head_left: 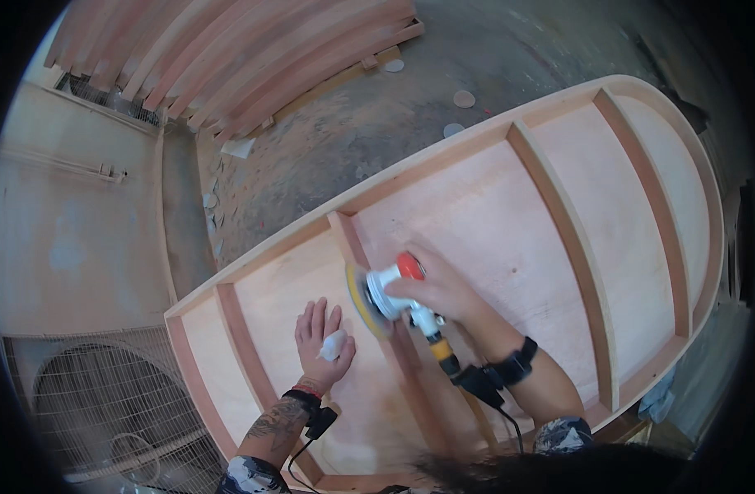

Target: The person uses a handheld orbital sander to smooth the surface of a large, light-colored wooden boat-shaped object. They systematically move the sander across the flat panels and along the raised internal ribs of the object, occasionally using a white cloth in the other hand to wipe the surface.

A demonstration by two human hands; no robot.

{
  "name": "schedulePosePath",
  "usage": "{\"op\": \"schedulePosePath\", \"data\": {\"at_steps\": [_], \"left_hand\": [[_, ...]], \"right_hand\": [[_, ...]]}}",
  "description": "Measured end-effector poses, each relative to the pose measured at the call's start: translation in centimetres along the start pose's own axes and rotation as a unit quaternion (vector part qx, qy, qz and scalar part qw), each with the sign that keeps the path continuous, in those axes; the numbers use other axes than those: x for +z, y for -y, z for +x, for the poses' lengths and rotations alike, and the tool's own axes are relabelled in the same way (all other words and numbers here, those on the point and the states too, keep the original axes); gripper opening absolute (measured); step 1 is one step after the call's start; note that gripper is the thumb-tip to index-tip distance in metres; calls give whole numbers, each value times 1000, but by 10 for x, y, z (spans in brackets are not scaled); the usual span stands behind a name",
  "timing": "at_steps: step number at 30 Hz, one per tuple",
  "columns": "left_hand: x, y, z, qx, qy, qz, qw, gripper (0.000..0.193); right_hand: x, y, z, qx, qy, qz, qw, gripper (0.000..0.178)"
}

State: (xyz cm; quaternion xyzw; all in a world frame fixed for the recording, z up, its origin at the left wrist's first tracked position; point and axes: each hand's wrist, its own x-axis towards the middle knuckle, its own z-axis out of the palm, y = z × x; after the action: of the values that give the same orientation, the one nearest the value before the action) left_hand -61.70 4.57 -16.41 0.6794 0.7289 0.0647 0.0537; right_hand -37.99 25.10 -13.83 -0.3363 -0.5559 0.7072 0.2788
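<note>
My right hand (pixel 439 288) is wrapped round a white air sander (pixel 383 288) with a red top. Its yellow-edged round pad (pixel 363 300) stands on edge against a wooden crosspiece (pixel 350 239) of a large pale wooden frame (pixel 270 257) with one rounded end. A hose with a yellow fitting (pixel 441 350) runs back from the sander along my right forearm. To the left of the pad, my left hand (pixel 320 333) lies flat on the frame's panel with its fingers stretched out, holding nothing. Something white (pixel 334 344), perhaps a wrap, covers its thumb.
Several curved wooden pieces (pixel 270 58) are stacked at the far left. Pale round discs (pixel 465 99) lie on the dusty floor beyond the frame. A wire-guarded fan (pixel 105 403) stands at the near left. More crosspieces (pixel 571 239) divide the frame to the right.
</note>
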Motion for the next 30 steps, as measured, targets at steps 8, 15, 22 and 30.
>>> {"op": "schedulePosePath", "data": {"at_steps": [8,15,22,30], "left_hand": [[-1,1,2,9,-1,-4,1000,66],[-2,-2,2,12,7,-9,1000,67],[-5,4,-1,-3,-4,-21,1000,67],[4,1,-2,0,-1,-9,1000,67]], "right_hand": [[10,14,47,-35,-36,-81,995,56],[16,57,77,2,-43,-187,981,54],[33,55,4,25,-34,-183,982,52],[20,37,72,15,-63,-78,995,44]]}}
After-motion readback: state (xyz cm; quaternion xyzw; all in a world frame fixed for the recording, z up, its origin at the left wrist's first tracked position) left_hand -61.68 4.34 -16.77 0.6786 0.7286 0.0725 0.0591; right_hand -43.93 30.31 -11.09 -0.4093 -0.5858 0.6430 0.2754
